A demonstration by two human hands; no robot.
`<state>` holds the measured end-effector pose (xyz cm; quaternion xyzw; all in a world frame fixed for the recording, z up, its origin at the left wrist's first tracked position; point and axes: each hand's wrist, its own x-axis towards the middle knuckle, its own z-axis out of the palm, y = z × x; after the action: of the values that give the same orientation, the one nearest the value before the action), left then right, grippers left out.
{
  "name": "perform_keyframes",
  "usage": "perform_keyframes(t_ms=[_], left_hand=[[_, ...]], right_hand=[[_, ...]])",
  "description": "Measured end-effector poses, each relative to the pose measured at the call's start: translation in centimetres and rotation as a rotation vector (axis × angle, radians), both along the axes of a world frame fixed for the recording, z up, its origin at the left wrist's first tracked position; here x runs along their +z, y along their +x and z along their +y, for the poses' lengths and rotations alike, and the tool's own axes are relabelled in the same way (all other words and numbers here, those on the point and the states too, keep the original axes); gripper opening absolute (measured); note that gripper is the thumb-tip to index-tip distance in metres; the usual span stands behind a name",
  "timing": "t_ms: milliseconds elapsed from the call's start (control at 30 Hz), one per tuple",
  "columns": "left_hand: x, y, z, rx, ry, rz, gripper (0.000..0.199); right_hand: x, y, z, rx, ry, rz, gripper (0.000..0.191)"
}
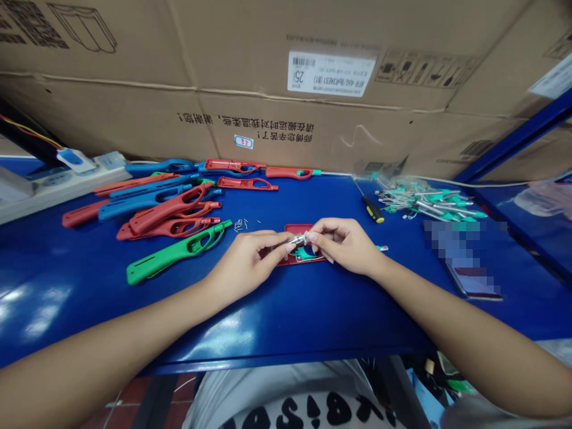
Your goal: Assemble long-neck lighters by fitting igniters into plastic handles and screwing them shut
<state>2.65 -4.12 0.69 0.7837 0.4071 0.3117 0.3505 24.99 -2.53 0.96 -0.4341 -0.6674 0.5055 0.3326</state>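
Note:
My left hand (254, 256) pinches one end of a small silvery lighter part (297, 239) between thumb and fingers. The fingertips of my right hand (339, 241) are closed on its other end, where a whitish piece shows. Just beneath lies an opened red lighter casing (295, 229) with a teal-green mechanism (306, 252) inside. A metal tip (382, 248) sticks out to the right of my right hand. Fingers hide much of the casing and part of the small piece.
Lighter casings, among them a green one (165, 257), are piled at left beside a power strip (58, 182). Tiny screws (240, 225) lie nearby. At right are a screwdriver (373, 210), a heap of green-tipped metal rods (429, 199) and a phone (469, 268). Cardboard boxes (250, 77) stand behind.

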Motion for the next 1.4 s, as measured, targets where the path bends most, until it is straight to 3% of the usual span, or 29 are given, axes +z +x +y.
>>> perform_keyframes(t_ms=[367,567,700,800,1100,1400], left_hand=[[0.0,0.0,0.2,-0.018,-0.009,-0.011,0.021],[1.1,-0.7,0.6,-0.019,0.091,0.069,0.022],[2.0,-1.3,0.7,-0.026,0.171,0.232,0.022],[2.3,-1.5,0.6,-0.082,0.147,0.312,0.023],[2.0,-1.3,0.3,-0.099,0.115,0.343,0.014],[2.4,-1.3,0.2,-0.109,0.124,0.367,0.021]], right_hand=[[0.0,0.0,-0.1,0.03,0.034,0.029,0.029],[-0.2,0.1,0.1,0.06,0.02,0.028,0.028],[-0.1,0.5,0.4,0.032,0.163,-0.07,0.024],[0.0,0.7,0.6,0.013,0.248,-0.132,0.023],[0.2,1.0,0.3,0.117,0.444,-0.265,0.015],[0.5,1.1,0.0,0.228,0.576,-0.34,0.013]])
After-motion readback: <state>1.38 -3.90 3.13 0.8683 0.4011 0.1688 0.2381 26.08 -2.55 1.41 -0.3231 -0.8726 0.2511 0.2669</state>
